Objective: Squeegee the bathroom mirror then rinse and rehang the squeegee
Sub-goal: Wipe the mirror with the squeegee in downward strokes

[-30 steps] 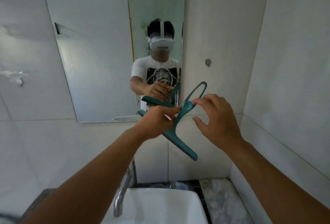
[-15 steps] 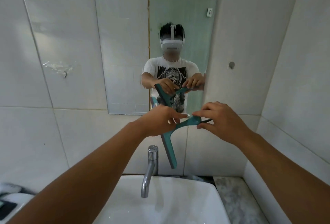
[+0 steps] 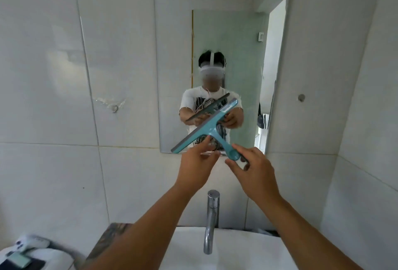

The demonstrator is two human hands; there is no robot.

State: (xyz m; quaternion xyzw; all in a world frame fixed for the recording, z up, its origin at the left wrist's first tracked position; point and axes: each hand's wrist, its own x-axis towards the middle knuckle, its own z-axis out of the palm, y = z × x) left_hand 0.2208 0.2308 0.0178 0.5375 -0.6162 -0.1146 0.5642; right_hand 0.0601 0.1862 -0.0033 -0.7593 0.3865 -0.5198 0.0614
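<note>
A teal squeegee (image 3: 212, 127) is held in the air in front of the bathroom mirror (image 3: 217, 32), above the tap (image 3: 212, 216) and white basin (image 3: 237, 246). The left hand (image 3: 197, 167) steadies it under the crossbar with loosely curled fingertips; the right hand (image 3: 253, 172) pinches the handle's far end between thumb and fingers. It looks like light, rigid plastic with a soft rubber blade, probably slippery once wet. The handle is the sensible grip, leaving the blade edge free.
</note>
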